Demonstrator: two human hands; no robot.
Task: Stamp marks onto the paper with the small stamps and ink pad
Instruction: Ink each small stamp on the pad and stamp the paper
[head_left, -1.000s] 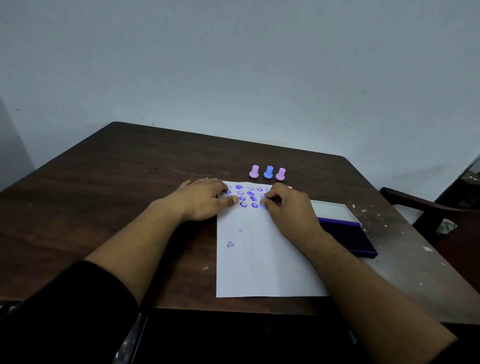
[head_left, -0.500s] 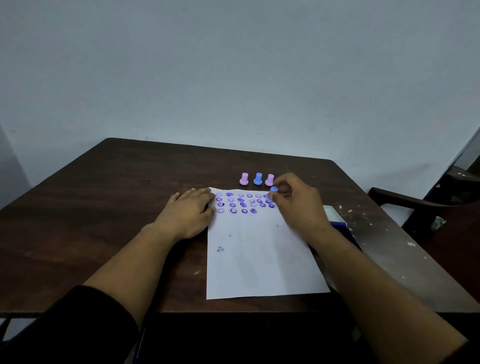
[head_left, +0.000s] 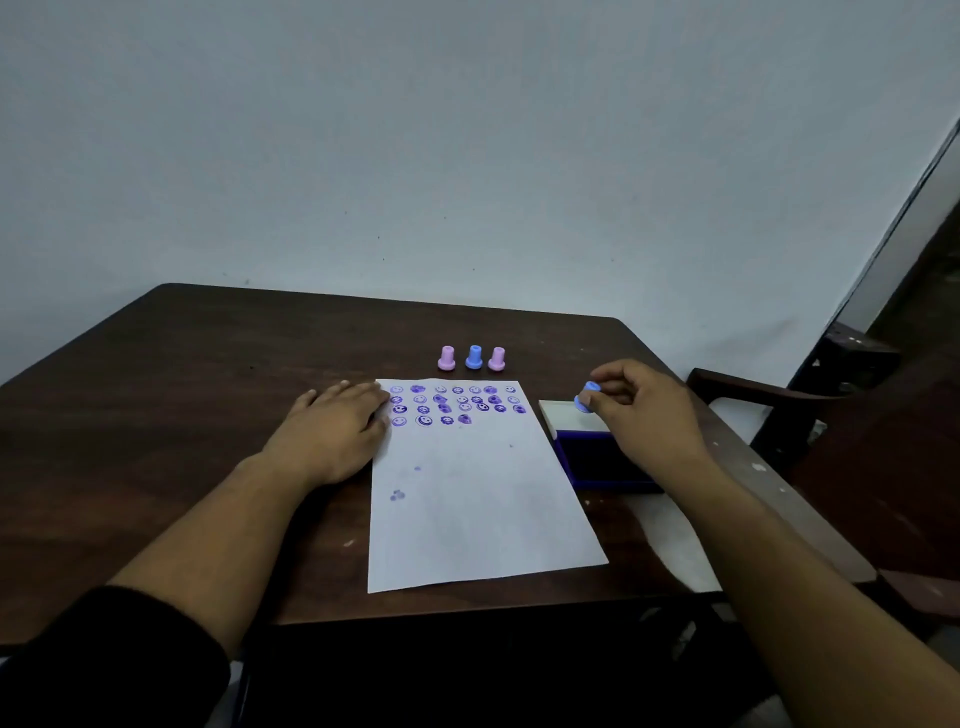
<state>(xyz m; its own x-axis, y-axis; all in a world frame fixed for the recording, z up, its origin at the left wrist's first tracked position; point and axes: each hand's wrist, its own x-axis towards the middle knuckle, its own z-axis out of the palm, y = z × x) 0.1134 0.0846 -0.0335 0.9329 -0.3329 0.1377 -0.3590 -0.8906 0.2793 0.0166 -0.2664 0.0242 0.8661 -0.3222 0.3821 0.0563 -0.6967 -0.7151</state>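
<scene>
A white sheet of paper (head_left: 478, 499) lies on the dark wooden table (head_left: 171, 395), with several rows of purple stamped marks (head_left: 457, 404) across its top. My left hand (head_left: 332, 431) rests flat on the paper's upper left corner. My right hand (head_left: 644, 410) pinches a small blue stamp (head_left: 586, 397), held above the open ink pad (head_left: 597, 457) to the right of the paper. Three more small stamps stand in a row behind the paper: pink (head_left: 446, 358), blue (head_left: 474, 357) and pink (head_left: 496, 359).
A dark wooden chair (head_left: 831, 395) stands at the table's right side. A pale wall (head_left: 467, 156) rises behind the table. A few faint ink smudges (head_left: 397, 494) mark the paper's lower left.
My right hand lifted the blue stamp off the paper and carried it right, over the ink pad. My left hand stayed on the paper's corner. The camera view shifted.
</scene>
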